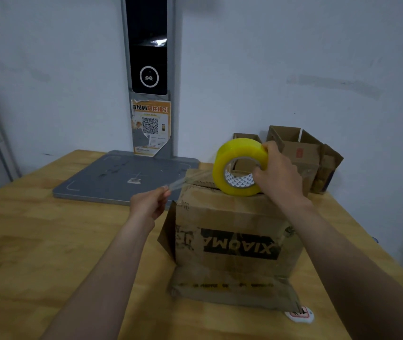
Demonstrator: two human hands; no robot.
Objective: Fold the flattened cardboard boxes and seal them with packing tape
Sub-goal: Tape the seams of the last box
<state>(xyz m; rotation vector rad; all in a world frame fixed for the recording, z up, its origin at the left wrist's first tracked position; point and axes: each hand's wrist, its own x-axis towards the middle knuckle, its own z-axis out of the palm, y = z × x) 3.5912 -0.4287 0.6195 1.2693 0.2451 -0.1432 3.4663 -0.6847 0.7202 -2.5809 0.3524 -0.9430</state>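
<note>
A brown cardboard box [234, 241] with upside-down black lettering stands on the wooden table [48, 241], its lower flaps splayed out on the table. A yellow roll of packing tape [237, 155] rests on edge on the box's top. My right hand [279, 173] grips the roll, fingers over its rim and thumb at the core. My left hand [151, 204] pinches the loose end of a clear tape strip [183, 181], which stretches leftward from the roll, above the box's top left corner.
A grey scanner base plate [121, 177] lies on the table behind my left hand, with an upright post carrying a dark screen [148, 45] and a torn orange notice. Several open cardboard boxes [301, 153] stand at the back right against the white wall.
</note>
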